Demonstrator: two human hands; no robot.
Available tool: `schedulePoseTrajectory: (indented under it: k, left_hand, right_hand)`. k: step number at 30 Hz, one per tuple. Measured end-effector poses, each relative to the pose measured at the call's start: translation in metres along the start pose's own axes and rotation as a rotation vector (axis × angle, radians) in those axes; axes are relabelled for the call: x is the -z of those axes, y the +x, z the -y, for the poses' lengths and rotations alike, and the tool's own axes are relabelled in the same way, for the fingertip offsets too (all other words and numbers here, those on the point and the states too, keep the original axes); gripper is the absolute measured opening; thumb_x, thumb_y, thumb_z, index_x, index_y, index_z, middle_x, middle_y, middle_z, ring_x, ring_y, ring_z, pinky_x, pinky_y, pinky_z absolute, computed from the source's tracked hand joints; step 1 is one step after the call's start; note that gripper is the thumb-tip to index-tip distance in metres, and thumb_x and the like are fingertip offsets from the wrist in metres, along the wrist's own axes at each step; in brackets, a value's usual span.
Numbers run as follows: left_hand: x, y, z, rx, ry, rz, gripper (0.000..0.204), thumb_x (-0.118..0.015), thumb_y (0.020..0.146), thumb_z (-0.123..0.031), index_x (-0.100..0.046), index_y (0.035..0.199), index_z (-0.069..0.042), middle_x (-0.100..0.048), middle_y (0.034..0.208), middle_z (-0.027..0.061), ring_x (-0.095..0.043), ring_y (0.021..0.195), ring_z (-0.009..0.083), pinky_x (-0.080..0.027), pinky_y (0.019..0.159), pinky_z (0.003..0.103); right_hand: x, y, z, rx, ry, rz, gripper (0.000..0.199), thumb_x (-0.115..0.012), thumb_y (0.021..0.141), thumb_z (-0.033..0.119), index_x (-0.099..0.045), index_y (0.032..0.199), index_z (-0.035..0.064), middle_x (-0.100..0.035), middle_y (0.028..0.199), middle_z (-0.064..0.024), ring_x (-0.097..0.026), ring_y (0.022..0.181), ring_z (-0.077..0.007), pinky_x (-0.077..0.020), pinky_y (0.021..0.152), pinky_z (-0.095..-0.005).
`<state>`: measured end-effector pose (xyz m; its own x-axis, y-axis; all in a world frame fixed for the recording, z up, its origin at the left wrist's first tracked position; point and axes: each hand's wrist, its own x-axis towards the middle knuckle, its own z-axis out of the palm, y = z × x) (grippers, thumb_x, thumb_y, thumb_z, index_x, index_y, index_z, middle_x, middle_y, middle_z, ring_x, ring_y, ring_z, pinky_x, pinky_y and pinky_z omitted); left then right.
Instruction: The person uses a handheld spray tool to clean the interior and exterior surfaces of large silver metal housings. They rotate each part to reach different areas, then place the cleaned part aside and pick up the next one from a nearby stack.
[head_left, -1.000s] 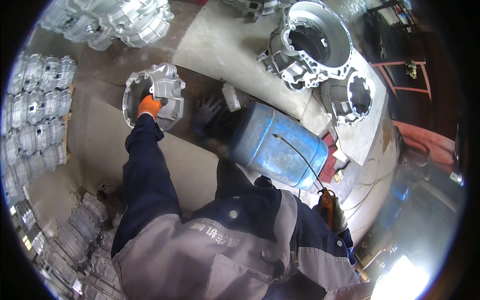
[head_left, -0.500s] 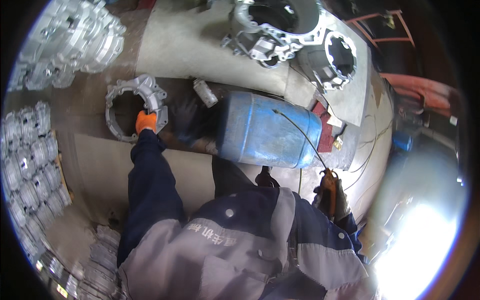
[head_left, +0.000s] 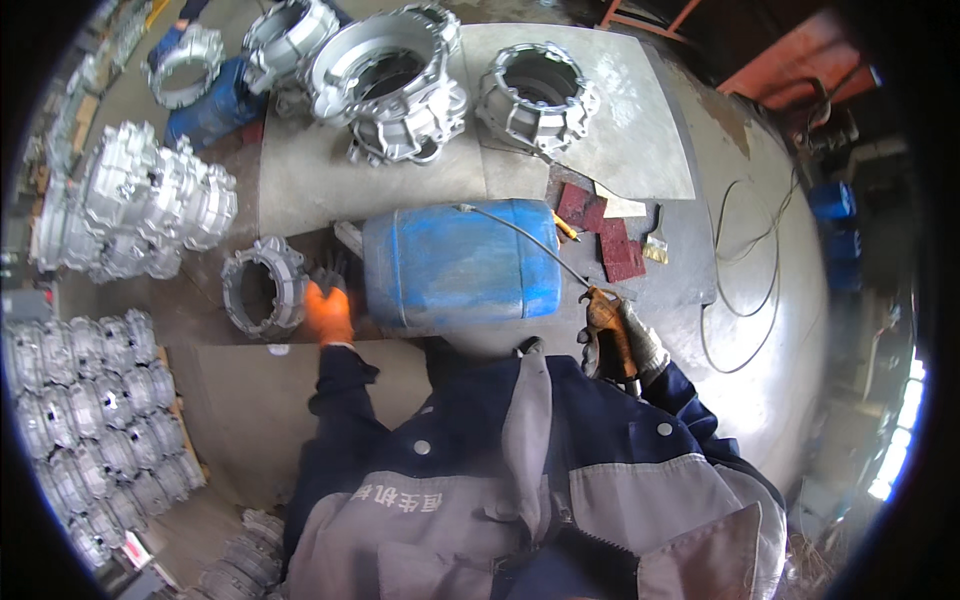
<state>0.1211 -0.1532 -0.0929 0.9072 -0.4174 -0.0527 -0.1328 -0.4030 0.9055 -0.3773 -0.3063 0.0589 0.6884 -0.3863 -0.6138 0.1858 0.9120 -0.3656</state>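
1. Since the earlier view, the person's left hand (head_left: 328, 314) has come off the rim of the ring-shaped casting (head_left: 291, 285) to a spot just beside its right side.
2. That left hand, in an orange glove, is blurred; I cannot tell from here whether its fingers are closed, or whether it touches the casting.
3. Their right hand (head_left: 640, 345), in a grey glove, is wrapped around an orange blow gun (head_left: 607, 318), whose thin nozzle reaches over a blue drum (head_left: 460, 275).
4. On the dark strip (head_left: 195, 310), the casting sits near the front edge, left of the drum, which lies on its side.
5. Toward the grey sheet's (head_left: 682, 280) right edge I see a brush (head_left: 655, 240), with dark red blocks (head_left: 621, 252) beside it.
6. Beyond, a large casting (head_left: 410, 125) stands toward the pale sheet's (head_left: 640, 100) left edge.
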Motion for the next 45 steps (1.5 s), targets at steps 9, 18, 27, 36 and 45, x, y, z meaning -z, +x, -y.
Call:
schedulePoseTrajectory:
  k: [9,18,27,36,45]
  left_hand:
    - [-0.113,-0.089,-0.129,-0.113,-0.160,0.409,0.040,-0.063,0.082,-0.006,-0.052,0.120,-0.001,-0.060,0.111,0.0083,-0.056,0.101,0.0166,-0.044,0.087,0.029]
    - [-0.296,-0.062,-0.249,-0.601,0.372,0.616,0.052,-0.066,0.072,-0.018,-0.050,0.118,0.000,-0.061,0.112,0.0195,-0.058,0.106,0.0312,-0.045,0.089,0.037]
    - [-0.453,-0.009,-0.288,-0.722,0.737,0.687,0.068,-0.065,0.069,-0.035,-0.047,0.128,-0.006,-0.062,0.107,0.0245,-0.059,0.101,0.0387,-0.047,0.085,0.042]
    - [-0.537,0.030,-0.281,-0.731,0.960,0.888,0.070,-0.068,0.067,-0.036,-0.046,0.126,-0.005,-0.058,0.116,0.0250,-0.056,0.109,0.0388,-0.045,0.091,0.042]
    - [-0.570,0.040,-0.241,-0.859,1.068,1.025,0.050,-0.064,0.067,-0.035,-0.062,0.111,-0.011,-0.062,0.109,0.0199,-0.058,0.103,0.0366,-0.046,0.087,0.045]
  right_hand:
    - [0.067,-0.106,0.023,0.155,0.308,0.006,0.058,-0.045,0.091,0.053,-0.049,0.121,0.0042,-0.062,0.098,-0.0190,-0.063,0.083,-0.0330,-0.0535,0.073,-0.0447]
    - [0.104,-0.141,0.022,0.392,0.630,-0.096,0.061,-0.041,0.090,0.059,-0.046,0.123,0.0073,-0.060,0.100,-0.0210,-0.063,0.075,-0.0337,-0.0543,0.063,-0.0494]
    - [0.103,-0.153,0.004,0.499,0.724,-0.349,0.064,-0.039,0.088,0.063,-0.048,0.120,0.0081,-0.060,0.101,-0.0195,-0.063,0.078,-0.0343,-0.0535,0.068,-0.0491]
    - [0.081,-0.148,-0.020,0.551,0.846,-0.511,0.066,-0.039,0.088,0.064,-0.047,0.122,0.0069,-0.060,0.102,-0.0209,-0.063,0.078,-0.0358,-0.0540,0.068,-0.0498]
    - [0.054,-0.144,-0.012,0.601,0.946,-0.603,0.061,-0.040,0.092,0.056,-0.051,0.120,0.0033,-0.062,0.101,-0.0215,-0.065,0.082,-0.0332,-0.0547,0.070,-0.0459]
